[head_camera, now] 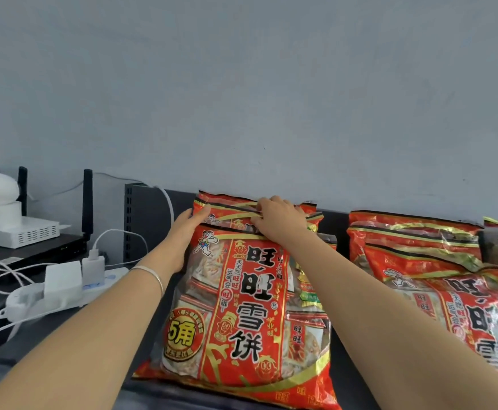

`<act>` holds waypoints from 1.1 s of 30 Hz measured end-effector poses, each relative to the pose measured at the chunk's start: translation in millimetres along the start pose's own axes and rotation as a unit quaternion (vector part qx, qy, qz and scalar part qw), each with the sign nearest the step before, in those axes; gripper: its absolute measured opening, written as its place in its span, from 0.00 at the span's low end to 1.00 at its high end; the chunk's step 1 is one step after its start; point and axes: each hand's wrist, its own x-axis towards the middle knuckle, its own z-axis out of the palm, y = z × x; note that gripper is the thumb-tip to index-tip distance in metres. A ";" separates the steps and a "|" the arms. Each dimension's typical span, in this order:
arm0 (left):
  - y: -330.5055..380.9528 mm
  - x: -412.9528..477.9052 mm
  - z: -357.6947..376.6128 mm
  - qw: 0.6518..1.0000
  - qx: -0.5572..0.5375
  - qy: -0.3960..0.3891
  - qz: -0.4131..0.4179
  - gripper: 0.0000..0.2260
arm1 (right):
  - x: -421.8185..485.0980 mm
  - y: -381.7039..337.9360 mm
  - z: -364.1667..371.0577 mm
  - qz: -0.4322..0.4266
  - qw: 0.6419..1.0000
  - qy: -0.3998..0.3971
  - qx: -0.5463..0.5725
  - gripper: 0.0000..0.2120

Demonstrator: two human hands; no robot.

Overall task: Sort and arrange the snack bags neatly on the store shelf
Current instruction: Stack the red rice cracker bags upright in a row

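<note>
Forearms (pixel 79 335): both stretch out over the shelf (pixel 351 377) toward the wall; a thin bracelet (pixel 153 273) circles the left wrist.
Front bag (pixel 242 306): red, lying at the shelf's front edge, left of its middle, with its far end resting up on the rear bags (pixel 227 207) stacked along the back edge.
Left hand (pixel 187 232): fingers straight, palm flat against the stack's left side, gripping nothing.
Right hand (pixel 277 220): fingers curled over the rear bags' top seams, pinching them together.
Direction: the front bag's long axis runs from front edge to back edge; its top seam points at the wall and its print reads upright from the front.
Step, as I judge it: squaring the stack.
Doing it well: keep the left palm as a straight fence, draw the seams level with the right, and press lightly, since the contents look brittle.
Neighbours: second pile (pixel 419 241) toward the right end, apart from this one; power strip (pixel 64 291) toward the left end.
</note>
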 end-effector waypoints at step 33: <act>-13.8 46.9 16.6 0.997 0.011 -0.077 -0.012 0.17 | 32.7 7.1 23.7 0.036 0.998 0.000 -0.051 0.18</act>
